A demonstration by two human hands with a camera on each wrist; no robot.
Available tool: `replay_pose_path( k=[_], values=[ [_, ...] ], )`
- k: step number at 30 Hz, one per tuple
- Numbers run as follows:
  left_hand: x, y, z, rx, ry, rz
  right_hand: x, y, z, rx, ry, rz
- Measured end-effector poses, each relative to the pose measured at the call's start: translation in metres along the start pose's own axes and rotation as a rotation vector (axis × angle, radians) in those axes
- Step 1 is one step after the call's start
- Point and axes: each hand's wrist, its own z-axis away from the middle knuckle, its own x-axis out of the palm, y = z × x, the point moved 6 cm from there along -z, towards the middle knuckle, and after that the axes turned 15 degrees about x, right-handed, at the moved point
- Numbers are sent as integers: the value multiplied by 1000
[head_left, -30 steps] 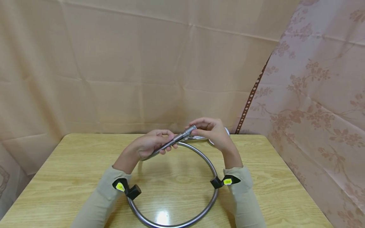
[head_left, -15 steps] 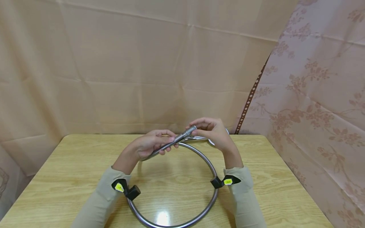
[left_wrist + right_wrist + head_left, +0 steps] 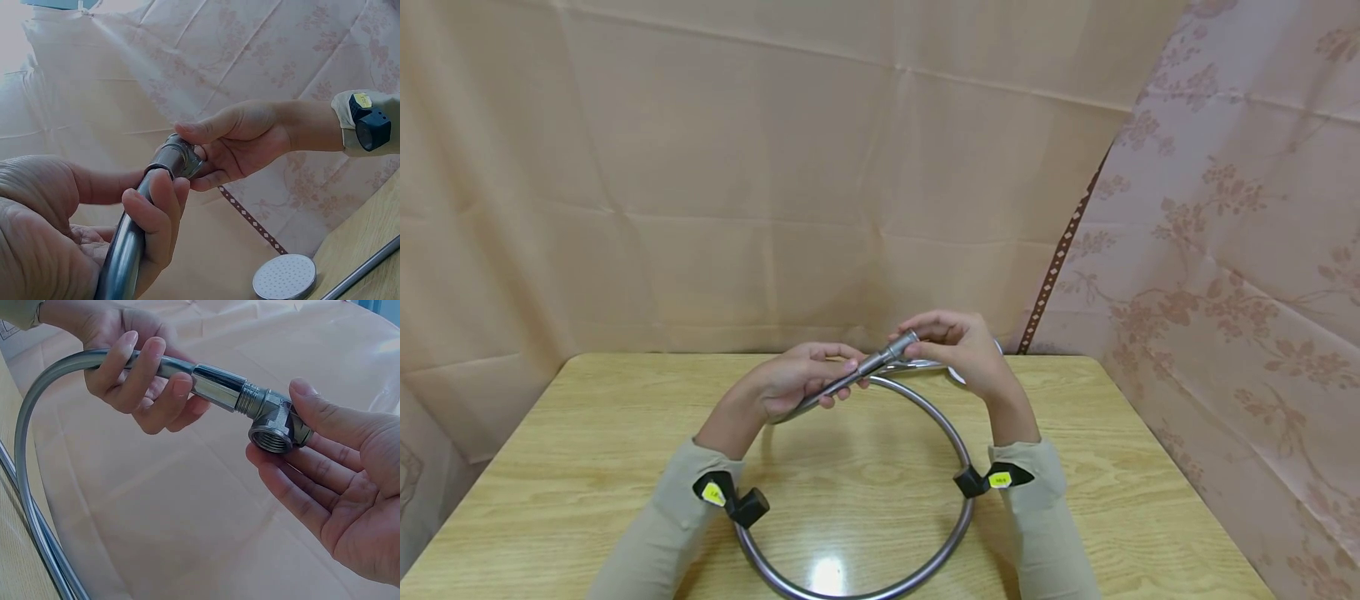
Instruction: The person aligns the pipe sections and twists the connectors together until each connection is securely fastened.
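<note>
With curled fingers, my left hand (image 3: pixel 797 377) grips a silver metal shower hose (image 3: pixel 22 431) just behind its end nut (image 3: pixel 215 387). My right hand (image 3: pixel 970 354) pinches a metal tee fitting (image 3: pixel 275 419) between thumb and fingers. The tee's threaded stem meets the nut, with several threads showing between them. Its wide side opening, threaded inside, faces down in the right wrist view. Both parts are held tilted above the table, and the rest of the hose loops below. Behind my right hand, the shower head (image 3: pixel 284 278) is partly hidden in the head view.
The wooden table (image 3: pixel 625 433) carries the hose loop and, towards its back edge, the shower head. A beige cloth (image 3: pixel 737 183) hangs behind it, and a pink floral cloth (image 3: pixel 1240 317) hangs on the right.
My left thumb has shifted slightly at the hose nut. Both hands otherwise keep the same place and grip, and the hose loop has stayed put.
</note>
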Motion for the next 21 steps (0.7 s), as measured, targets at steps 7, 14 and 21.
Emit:
replay_pose_path(
  k=[7, 14, 21],
  values=[
    [1, -2, 1, -19, -14, -5, 0, 0, 2, -3, 0, 3],
    [3, -2, 2, -23, -29, -14, 0, -1, 2, 2, 3, 16],
    [0, -3, 0, -32, -40, -18, 1, -1, 1, 33, 12, 24]
  ],
)
